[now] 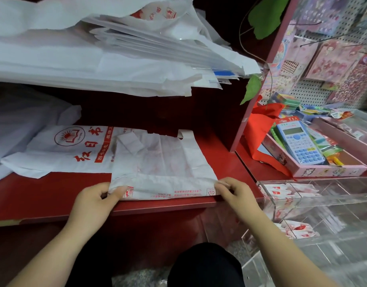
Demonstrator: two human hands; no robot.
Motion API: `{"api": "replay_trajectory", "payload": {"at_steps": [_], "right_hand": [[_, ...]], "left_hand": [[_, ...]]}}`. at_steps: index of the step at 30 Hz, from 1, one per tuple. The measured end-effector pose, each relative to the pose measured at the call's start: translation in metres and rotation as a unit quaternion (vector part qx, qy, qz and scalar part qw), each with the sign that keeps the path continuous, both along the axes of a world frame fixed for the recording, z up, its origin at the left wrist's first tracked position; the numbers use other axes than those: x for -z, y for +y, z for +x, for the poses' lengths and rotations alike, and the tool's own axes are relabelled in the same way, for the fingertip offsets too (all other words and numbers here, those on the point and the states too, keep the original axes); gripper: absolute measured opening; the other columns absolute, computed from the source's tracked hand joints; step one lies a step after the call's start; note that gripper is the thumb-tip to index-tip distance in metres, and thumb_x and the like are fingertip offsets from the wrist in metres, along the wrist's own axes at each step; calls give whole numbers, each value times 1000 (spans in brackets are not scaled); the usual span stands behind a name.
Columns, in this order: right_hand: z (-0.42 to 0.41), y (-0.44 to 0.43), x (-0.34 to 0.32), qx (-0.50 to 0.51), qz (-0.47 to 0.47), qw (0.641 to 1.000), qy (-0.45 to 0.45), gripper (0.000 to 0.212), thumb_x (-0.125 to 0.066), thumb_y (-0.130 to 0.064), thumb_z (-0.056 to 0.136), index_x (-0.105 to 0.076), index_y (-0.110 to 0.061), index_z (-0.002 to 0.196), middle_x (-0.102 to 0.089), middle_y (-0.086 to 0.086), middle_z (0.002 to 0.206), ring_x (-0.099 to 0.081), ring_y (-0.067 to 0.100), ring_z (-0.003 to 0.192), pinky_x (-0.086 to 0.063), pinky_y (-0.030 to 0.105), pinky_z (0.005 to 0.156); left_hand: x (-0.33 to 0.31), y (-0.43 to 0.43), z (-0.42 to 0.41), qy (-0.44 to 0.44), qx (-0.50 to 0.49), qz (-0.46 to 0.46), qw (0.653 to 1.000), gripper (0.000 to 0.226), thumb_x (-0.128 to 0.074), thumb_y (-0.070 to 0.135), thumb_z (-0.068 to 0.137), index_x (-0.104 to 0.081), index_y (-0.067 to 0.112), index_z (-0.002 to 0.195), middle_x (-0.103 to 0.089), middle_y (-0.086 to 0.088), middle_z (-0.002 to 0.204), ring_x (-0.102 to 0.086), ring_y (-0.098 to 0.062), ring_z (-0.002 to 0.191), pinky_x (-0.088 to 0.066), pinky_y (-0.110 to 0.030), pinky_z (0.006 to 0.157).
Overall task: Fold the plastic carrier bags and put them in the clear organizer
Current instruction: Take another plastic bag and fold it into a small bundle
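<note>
Two hands at the near edge of the red bench [54,195], lower centre of frame. The left hand [95,200] pinches the lower-left corner of a white carrier bag [162,162]; the right hand [233,192] pinches its lower-right corner, fingers curled round the plastic. The bag lies flat at frame centre, near edge turned up in a narrow fold, handles pointing away towards the top of the frame.

Beneath it, left of centre, lies a printed bag [75,150] with red characters, partly covered. More white plastic is bunched at the far left. A thick stack of bags [95,59] fills the upper left on a higher shelf and overhangs the work area.

The clear organizer [323,204] stands at lower right, just beside the right hand. Its compartments hold folded bags [275,192].

Right of centre: a blue calculator [300,141] rests in a pink box [331,170], with red cloth [259,129] beside it. A pegboard [333,59] of stickers fills the upper right.
</note>
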State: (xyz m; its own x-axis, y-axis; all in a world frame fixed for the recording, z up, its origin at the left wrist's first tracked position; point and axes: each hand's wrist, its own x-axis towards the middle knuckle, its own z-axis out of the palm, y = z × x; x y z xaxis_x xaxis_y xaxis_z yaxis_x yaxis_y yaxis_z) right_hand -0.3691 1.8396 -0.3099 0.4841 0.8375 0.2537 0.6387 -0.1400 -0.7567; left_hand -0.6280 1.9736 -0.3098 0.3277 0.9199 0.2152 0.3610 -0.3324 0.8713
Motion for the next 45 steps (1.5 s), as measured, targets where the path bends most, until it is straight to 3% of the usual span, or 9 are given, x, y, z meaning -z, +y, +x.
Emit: {"api": "replay_trajectory", "payload": {"at_steps": [3,9,16,20,24,28,33,39,45], "right_hand": [[-2,15,4,73,-3,997,1,32,-57,-11,88,-48,-8,58,-46,12,58,-37,13,61,-28,28,55],[-13,34,1,146,-86,977,-132,45,-53,-20,89,-26,-19,53,-30,-4,49,-34,25,63,-23,32,66],[-12,44,-13,108,-182,939,-271,41,-42,-35,94,-28,-26,57,-36,-7,54,-50,24,75,-11,28,67],[-9,52,-16,76,-202,939,-268,40,-43,-32,94,-26,-24,59,-34,-8,54,-42,22,68,-14,27,69],[-6,58,-15,78,-217,937,-261,41,-43,-29,94,-26,-21,58,-35,-6,54,-36,20,56,-11,28,65],[-8,62,-13,116,-236,924,-277,33,-40,-27,94,-28,-18,64,-40,-6,59,-39,21,56,-16,29,71],[-28,67,-4,239,-119,908,-323,36,-64,-15,72,-56,-5,106,-64,12,94,-59,32,88,-42,38,76],[-66,55,23,-41,10,937,-346,42,-30,-30,94,-67,-12,101,-66,9,112,-65,22,101,-51,37,83],[-36,27,9,-71,-210,923,-313,122,28,-80,55,-24,-17,145,-18,-1,153,-12,13,142,10,24,106]], "left_hand": [[5,0,5,30,-54,24,998,29,-65,20,84,-63,-4,67,-61,-23,66,-55,-27,64,-38,-32,60],[3,2,5,169,-112,111,973,40,-74,19,76,-45,26,49,-36,10,44,-38,-15,52,-27,-35,79],[4,9,-3,207,-145,183,950,9,-71,17,78,-68,8,77,-57,0,62,-52,-28,72,-25,-40,85],[6,-5,23,194,37,348,917,43,-31,40,95,-62,12,107,-67,-10,103,-47,-17,103,-24,-39,97],[3,-13,54,366,168,243,882,78,5,53,95,-62,21,119,-55,-5,131,-52,-20,121,-26,-32,106],[4,-12,61,432,197,190,860,134,51,70,29,3,31,148,13,10,151,10,-12,143,16,-29,104],[5,-12,60,435,213,191,854,139,40,81,19,13,31,146,30,14,137,20,-11,140,19,-31,104],[1,-13,60,467,221,159,841,104,-39,78,73,14,27,146,22,3,153,23,-12,139,17,-32,109],[2,-4,41,472,193,167,844,105,-49,70,77,19,28,144,32,12,138,22,-15,140,15,-38,111]]}}
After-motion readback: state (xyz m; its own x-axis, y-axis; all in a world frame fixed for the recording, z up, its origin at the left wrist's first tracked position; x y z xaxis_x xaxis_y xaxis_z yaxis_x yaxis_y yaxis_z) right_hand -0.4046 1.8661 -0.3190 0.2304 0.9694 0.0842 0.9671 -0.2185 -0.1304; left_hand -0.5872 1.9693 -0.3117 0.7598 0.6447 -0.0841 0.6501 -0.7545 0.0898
